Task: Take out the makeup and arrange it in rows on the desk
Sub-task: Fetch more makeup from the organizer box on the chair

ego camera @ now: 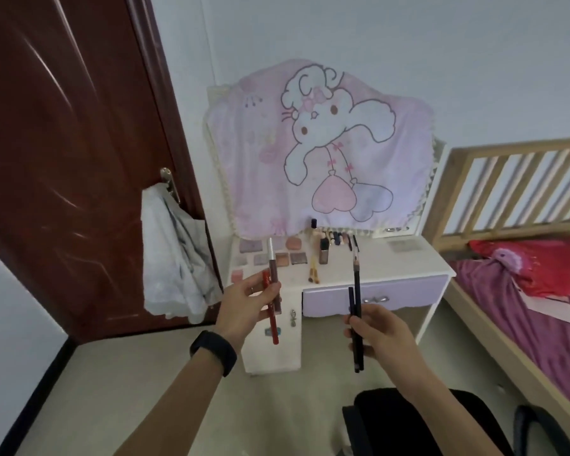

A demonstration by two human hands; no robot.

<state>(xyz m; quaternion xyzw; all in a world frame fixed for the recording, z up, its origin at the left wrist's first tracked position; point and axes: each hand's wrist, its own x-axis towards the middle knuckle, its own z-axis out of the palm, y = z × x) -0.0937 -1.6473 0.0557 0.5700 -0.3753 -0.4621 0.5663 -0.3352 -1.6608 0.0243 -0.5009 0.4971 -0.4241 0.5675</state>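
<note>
Right hand [380, 334]: holds two dark pencils [357, 291], pointing up.
Left hand [244, 306]: holds a red pencil [273, 330] and a brown tube [273, 268].
Worktop [375, 261]: colour boxes [298, 257] lie in rows.

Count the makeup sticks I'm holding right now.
4. The left hand holds a red pencil and a brown tube with a silver cap; the right hand holds a longer dark pencil and a shorter dark pencil beside it. Fingers might hide more.
</note>
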